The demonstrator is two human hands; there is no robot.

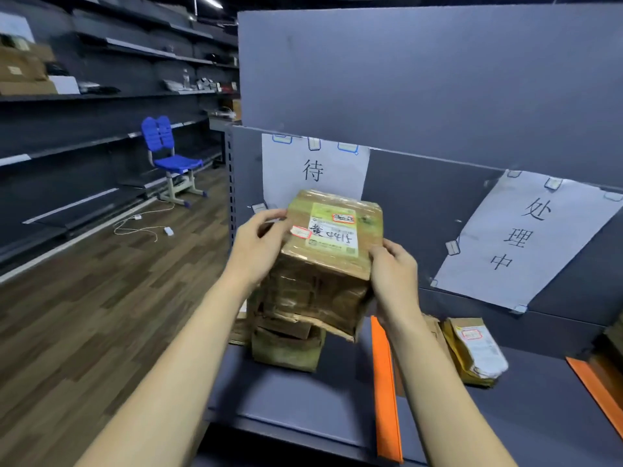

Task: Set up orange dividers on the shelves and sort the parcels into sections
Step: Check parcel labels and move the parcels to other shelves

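A taped cardboard parcel (332, 246) with a white and green label is held between both hands above the grey shelf (303, 406). My left hand (259, 246) grips its left side and my right hand (394, 269) grips its right side. Under it stands a pile of smaller brown parcels (286, 345) on the shelf's left section. An orange divider (386, 385) stands upright on the shelf just right of the pile. Right of that divider lie flat yellow parcels (475, 352). A second orange divider (596, 385) runs along at the far right.
Two paper signs with characters are taped to the grey back panel: one (317, 170) behind the parcel, another (526, 237) to the right. A blue chair (172, 156) and a loose cable (145, 224) are on the wooden floor at left, beside dark shelving with boxes.
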